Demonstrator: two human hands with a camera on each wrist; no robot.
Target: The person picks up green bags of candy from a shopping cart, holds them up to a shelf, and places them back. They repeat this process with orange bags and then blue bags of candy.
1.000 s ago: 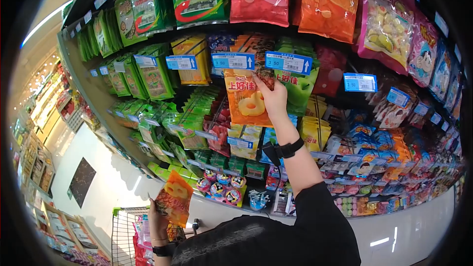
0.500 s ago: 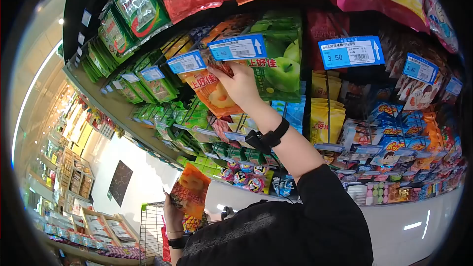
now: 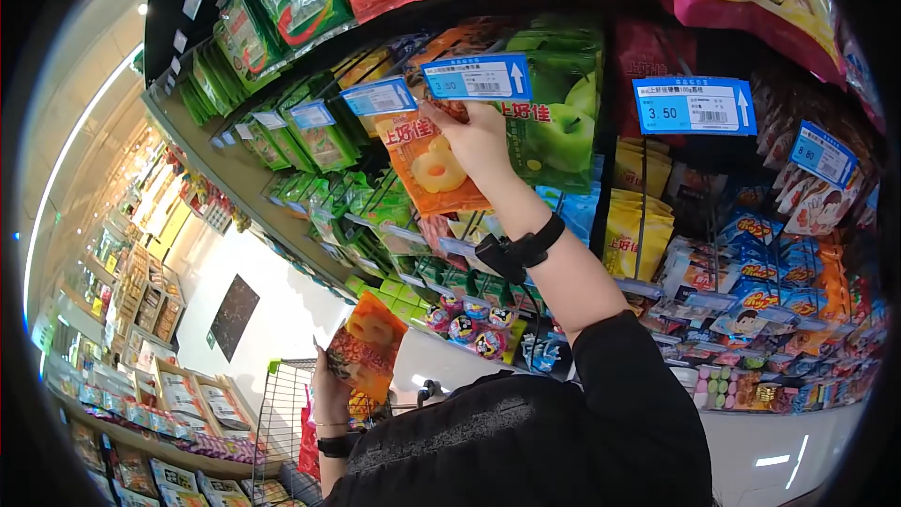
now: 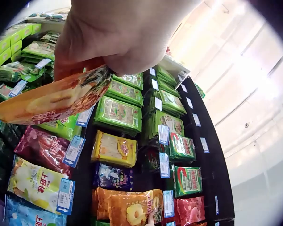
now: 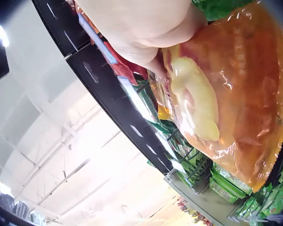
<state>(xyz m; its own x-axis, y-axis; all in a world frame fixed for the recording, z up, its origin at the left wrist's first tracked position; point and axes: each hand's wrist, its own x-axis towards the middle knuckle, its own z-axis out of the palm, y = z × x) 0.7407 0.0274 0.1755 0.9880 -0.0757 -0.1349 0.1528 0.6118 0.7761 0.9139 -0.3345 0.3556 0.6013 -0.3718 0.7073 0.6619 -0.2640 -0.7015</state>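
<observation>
Overhead, the hanging pineapple snack bag [image 3: 436, 174] points straight down from its peg, long axis upright, top edge behind a blue price tag [image 3: 477, 78]. The right hand [image 3: 479, 136] pinches that top edge. A green apple bag [image 3: 554, 131] crowds its right side. Lower down, the left hand [image 3: 328, 394] grips a second orange bag [image 3: 366, 347], tilted upright, above a wire shopping cart [image 3: 272, 413] holding red packets [image 3: 310, 451]. Open aisle floor [image 3: 282, 310] lies to the left.

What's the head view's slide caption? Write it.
Right hand grips a hanging orange snack bag; left hand holds a second orange bag near a wire cart.
</observation>
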